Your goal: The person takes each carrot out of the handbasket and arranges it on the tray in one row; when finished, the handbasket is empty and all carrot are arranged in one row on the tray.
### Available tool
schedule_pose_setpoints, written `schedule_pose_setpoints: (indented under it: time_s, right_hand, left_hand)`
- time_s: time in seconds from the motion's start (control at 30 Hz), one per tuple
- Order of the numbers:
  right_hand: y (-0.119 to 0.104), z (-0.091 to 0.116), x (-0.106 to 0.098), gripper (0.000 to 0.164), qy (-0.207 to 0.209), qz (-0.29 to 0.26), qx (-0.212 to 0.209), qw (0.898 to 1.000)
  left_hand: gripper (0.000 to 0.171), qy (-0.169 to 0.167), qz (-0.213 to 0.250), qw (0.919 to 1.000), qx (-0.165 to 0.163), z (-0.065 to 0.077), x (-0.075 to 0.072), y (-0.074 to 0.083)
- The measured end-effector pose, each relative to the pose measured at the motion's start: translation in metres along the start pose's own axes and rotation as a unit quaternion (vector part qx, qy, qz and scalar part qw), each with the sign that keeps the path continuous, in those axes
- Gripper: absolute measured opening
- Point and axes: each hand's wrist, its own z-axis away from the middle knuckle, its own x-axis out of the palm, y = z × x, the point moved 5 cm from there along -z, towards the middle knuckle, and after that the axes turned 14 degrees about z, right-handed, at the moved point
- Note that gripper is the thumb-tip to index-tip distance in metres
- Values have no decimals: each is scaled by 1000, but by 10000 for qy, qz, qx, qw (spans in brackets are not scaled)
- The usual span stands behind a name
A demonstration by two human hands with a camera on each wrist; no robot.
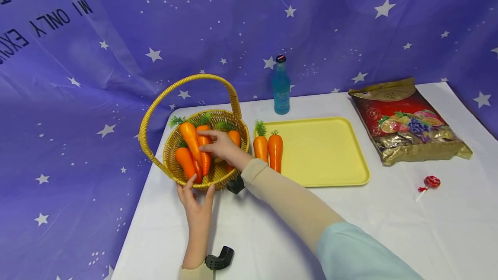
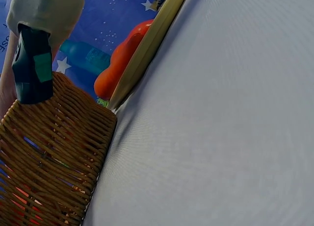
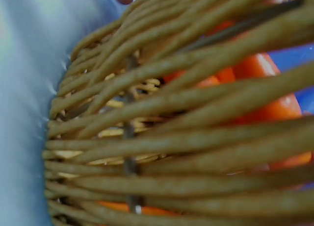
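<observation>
A round wicker basket (image 1: 190, 77) with a tall arched handle holds several orange carrots with green tops. Reaching into it from the right, my right hand (image 1: 223, 145) pinches a carrot (image 1: 204, 165) in the middle of the pile, thumb and fingers on its upper part. Another carrot (image 1: 189, 135) lies across it on the left. My left hand (image 1: 197, 204) touches the basket's near rim with its fingers spread and fairly straight. In the right wrist view the woven wall (image 3: 196, 152) fills most of the picture, and that hand's grasp is hidden.
Two carrots (image 1: 275, 152) lie on the left end of a yellow tray (image 1: 323, 154), right beside the basket. Behind the tray stands a blue bottle (image 1: 282, 90). A red and gold candy bag (image 1: 408, 124) and a red lollipop (image 1: 432, 181) lie on the right of the white table.
</observation>
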Motion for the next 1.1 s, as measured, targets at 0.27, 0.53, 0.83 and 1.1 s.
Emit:
schedule_pose_setpoints:
  time_s: [0.27,0.53,0.83,1.1]
  right_hand:
    - [-12,20,-22,52,102,-31,-654,9978]
    - [-13,62,-59,51,-9,-6,-1099,9939]
    - [17,124,-121,52,464,337,-868,9946]
    - [69,145,-173,54,1144,1006,-308,9879]
  left_hand:
    - [55,-26,22,10000,-41,0,0,0]
    - [56,-104,80,9999,-46,0,0,-1]
    - [57,-131,243,9996,-106,0,1,-2]
    - [62,-63,554,9982,-208,-6,-6,-39]
